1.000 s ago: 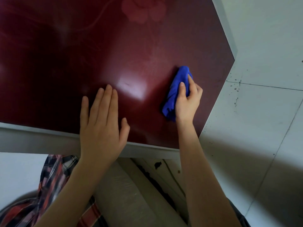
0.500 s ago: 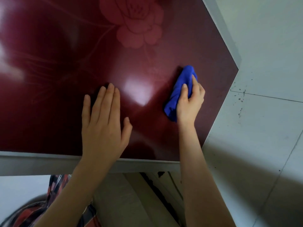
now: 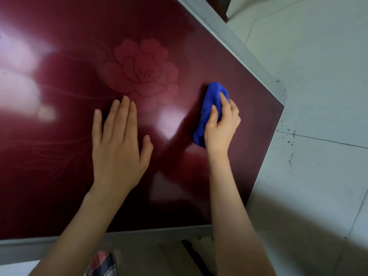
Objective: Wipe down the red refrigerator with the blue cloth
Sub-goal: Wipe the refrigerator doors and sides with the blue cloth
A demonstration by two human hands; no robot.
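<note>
Both now higher up the red refrigerator (image 3: 51,160), lower part likely wiped: right grip (image 3: 221,126) clamped on blue cloth (image 3: 210,104) at 4 o'clock from the flower (image 3: 142,69), left grip (image 3: 117,150) flat, fingers straight.

Pale floor tiles (image 3: 318,186) fill the right side, crossed by thin grout lines (image 3: 328,141). Dark specks (image 3: 291,158) are scattered over the tiles near one line, and a broad shadow lies across the lower right. At the top edge stands a dark brown wooden piece (image 3: 221,7). At the bottom are a patch of plaid fabric (image 3: 103,262), a beige surface (image 3: 159,259) and a black strip (image 3: 196,257).
</note>
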